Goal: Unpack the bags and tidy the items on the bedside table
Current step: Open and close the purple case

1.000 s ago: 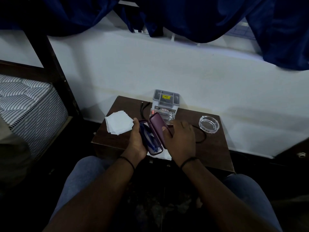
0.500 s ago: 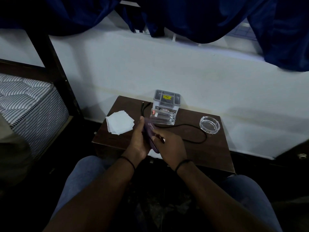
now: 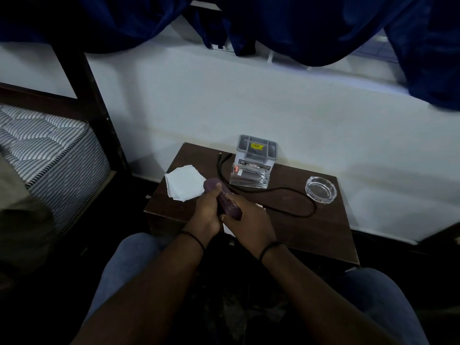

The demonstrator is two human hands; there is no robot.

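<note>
The purple glasses case (image 3: 225, 200) is shut and held between both hands above the near left part of the bedside table (image 3: 311, 235), its long axis running from the far left down toward the near right. The left hand (image 3: 207, 212) wraps its fingers around the case's left side, with the thumb lying on top near the rounded far end. The right hand (image 3: 251, 224) grips the near end, fingers curled over the case's right side and thumb tucked beneath its corner. Each wrist wears a thin dark band.

Just left of the case, a stack of white napkins (image 3: 184, 183) lies on the table, touching the left hand's knuckles as seen from the head camera. Beyond the case a clear drinking glass (image 3: 249, 176) lies on its side, and directly behind that stands a grey organiser box (image 3: 256, 151) with a yellow label, against the white wall (image 3: 249, 100). A black cable (image 3: 288, 195) loops from beside the box, past the glass, to the right of the case. Well to the right of the case sits a glass ashtray (image 3: 321, 189). A white sheet shows partly beneath the hands. Far left of the case is a striped mattress (image 3: 47, 145), and blue curtains (image 3: 298, 28) hang above.
</note>
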